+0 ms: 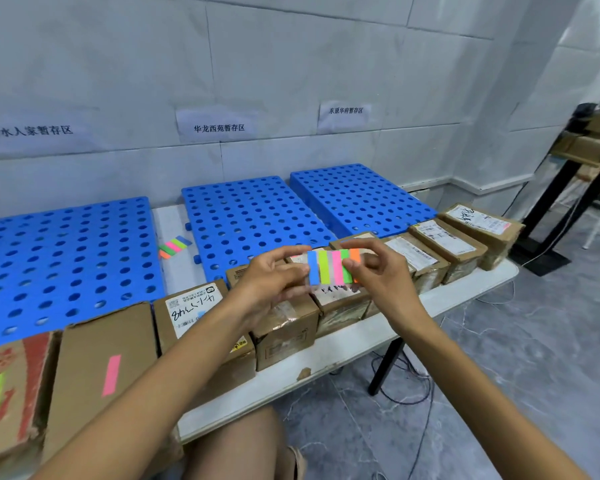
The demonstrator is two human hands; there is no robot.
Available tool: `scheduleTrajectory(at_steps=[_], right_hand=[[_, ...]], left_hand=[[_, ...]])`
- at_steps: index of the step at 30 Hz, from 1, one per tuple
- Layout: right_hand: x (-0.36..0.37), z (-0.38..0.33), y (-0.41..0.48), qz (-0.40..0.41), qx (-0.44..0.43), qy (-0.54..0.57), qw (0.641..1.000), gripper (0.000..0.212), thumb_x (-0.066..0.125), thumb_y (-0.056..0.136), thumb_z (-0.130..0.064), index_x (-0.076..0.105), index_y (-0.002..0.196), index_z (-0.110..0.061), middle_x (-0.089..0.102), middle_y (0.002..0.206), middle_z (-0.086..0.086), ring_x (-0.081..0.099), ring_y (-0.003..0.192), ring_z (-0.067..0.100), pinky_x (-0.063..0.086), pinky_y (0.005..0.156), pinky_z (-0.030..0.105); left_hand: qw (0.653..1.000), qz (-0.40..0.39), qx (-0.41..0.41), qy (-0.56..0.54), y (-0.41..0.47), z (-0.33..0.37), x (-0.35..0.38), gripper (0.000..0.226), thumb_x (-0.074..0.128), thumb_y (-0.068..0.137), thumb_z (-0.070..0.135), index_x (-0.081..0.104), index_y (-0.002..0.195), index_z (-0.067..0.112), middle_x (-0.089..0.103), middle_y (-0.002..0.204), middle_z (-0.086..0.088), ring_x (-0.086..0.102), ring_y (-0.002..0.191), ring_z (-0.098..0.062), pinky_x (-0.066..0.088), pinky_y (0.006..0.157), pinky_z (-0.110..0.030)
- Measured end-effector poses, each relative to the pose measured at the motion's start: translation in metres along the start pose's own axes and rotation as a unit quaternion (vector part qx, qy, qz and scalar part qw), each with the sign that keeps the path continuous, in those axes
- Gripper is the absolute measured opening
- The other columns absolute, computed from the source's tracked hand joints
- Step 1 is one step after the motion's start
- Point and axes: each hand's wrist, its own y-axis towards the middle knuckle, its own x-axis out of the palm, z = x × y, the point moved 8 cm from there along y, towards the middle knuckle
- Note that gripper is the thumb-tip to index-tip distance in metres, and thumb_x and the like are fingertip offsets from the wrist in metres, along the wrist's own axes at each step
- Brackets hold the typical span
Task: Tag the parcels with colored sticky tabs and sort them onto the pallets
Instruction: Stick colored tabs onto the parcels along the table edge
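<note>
left grip (271, 282): pinches tab sheet (329, 270) edge
right grip (385, 271): pinches orange tab (355, 255)
handling: flimsy, I'd peel by the free end

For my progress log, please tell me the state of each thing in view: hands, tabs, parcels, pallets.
tab sheet: held up above the parcels.
left hand: holds the sheet's blue end.
right hand: pinches the sheet's orange end.
left pallet, middle pallet, right pallet: no parcels on them.
spare tabs: lying between left and middle pallets.
red-printed parcel: green tab on.
plain parcel: pink tab on.
handwritten-label parcel: no tab visible.
</note>
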Motion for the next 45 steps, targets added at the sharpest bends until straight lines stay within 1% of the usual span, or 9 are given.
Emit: scheduleTrajectory(at_steps=[2,6,11,15,24,30,33,37,45], right_hand=[[-0.007,-0.008,-0.005,0.021,-0.068,-0.123,0.99,0.025,0.062,0.089,-0.013,0.062,0.113,-0.018,0.067,0.089,-0.001,0.063,0.082,0.018,0.052,0.069,0.028],[0.005,-0.028,-0.016,0.028,-0.249,-0.393,0.885,0.034,0.052,0.091,-0.027,0.059,0.123,-0.021,0.053,0.127,0.005,0.041,0.12,0.023,0.039,0.098,0.042],[0.009,-0.028,-0.026,0.05,-0.302,-0.487,0.818,0.034,0.043,0.088,-0.027,0.065,0.114,-0.019,0.058,0.125,0.01,0.037,0.122,0.027,0.037,0.101,0.053],[0.001,-0.032,-0.029,0.079,-0.34,-0.508,0.788,0.029,0.05,0.087,-0.024,0.067,0.11,-0.018,0.061,0.12,0.006,0.043,0.119,0.027,0.027,0.105,0.051],[-0.023,-0.024,-0.015,0.086,-0.255,-0.353,0.896,0.01,0.069,0.077,-0.025,0.064,0.082,-0.018,0.057,0.092,0.0,0.048,0.099,0.018,0.042,0.087,0.042],[-0.027,-0.023,-0.013,0.103,-0.275,-0.378,0.878,0.011,0.064,0.079,-0.027,0.068,0.079,-0.017,0.058,0.088,0.0,0.048,0.095,0.018,0.037,0.087,0.035],[-0.028,-0.022,-0.012,0.104,-0.284,-0.391,0.87,0.008,0.068,0.077,-0.025,0.07,0.079,-0.017,0.058,0.087,0.001,0.046,0.095,0.017,0.035,0.087,0.032],[-0.035,-0.017,-0.006,0.093,-0.275,-0.389,0.874,0.008,0.074,0.072,-0.024,0.071,0.077,-0.018,0.059,0.087,0.001,0.045,0.094,0.017,0.036,0.086,0.034],[-0.045,-0.009,0.009,0.047,-0.248,-0.383,0.889,0.007,0.072,0.073,-0.028,0.069,0.073,-0.022,0.058,0.091,-0.003,0.048,0.096,0.018,0.04,0.087,0.041]], left_hand=[[1.0,-0.015,-0.009,-0.012,-0.003,-0.005,0.007,0.033,0.057,0.088,-0.003,0.059,0.119,0.008,0.069,0.102,-0.017,0.07,0.085,-0.021,0.059,0.064,-0.023],[1.0,-0.017,-0.006,-0.014,-0.005,-0.008,0.021,0.037,0.055,0.089,-0.005,0.055,0.124,0.008,0.068,0.094,-0.017,0.071,0.068,-0.015,0.059,0.069,-0.024],[0.999,-0.049,-0.006,-0.023,-0.01,-0.01,0.044,0.035,0.051,0.091,-0.007,0.054,0.122,0.01,0.066,0.079,-0.015,0.07,0.063,-0.016,0.056,0.057,-0.02],[0.999,-0.053,0.0,-0.007,-0.007,-0.013,0.052,0.038,0.054,0.089,-0.006,0.053,0.124,0.009,0.064,0.071,-0.013,0.068,0.067,-0.016,0.058,0.063,-0.024],[0.998,-0.054,-0.003,0.017,0.004,-0.019,0.063,0.034,0.057,0.089,-0.003,0.056,0.121,0.009,0.07,0.079,-0.012,0.069,0.068,-0.016,0.059,0.069,-0.026],[0.999,-0.031,-0.033,-0.028,0.016,-0.023,0.069,0.02,0.056,0.092,0.014,0.059,0.109,0.005,0.069,0.064,-0.002,0.068,0.058,-0.016,0.059,0.073,-0.037],[0.999,-0.012,-0.043,-0.026,0.023,-0.02,0.071,0.02,0.06,0.089,0.008,0.06,0.108,0.003,0.069,0.075,-0.011,0.069,0.057,-0.017,0.06,0.062,-0.033],[0.999,0.01,-0.051,-0.004,0.033,-0.02,0.073,0.023,0.066,0.084,0.004,0.06,0.106,0.005,0.064,0.061,-0.005,0.062,0.045,-0.007,0.055,0.047,-0.022],[0.997,0.045,-0.051,-0.023,0.069,-0.016,0.073,0.023,0.061,0.087,0.001,0.056,0.109,0.003,0.062,0.059,-0.006,0.058,0.042,-0.01,0.059,0.055,-0.029]])
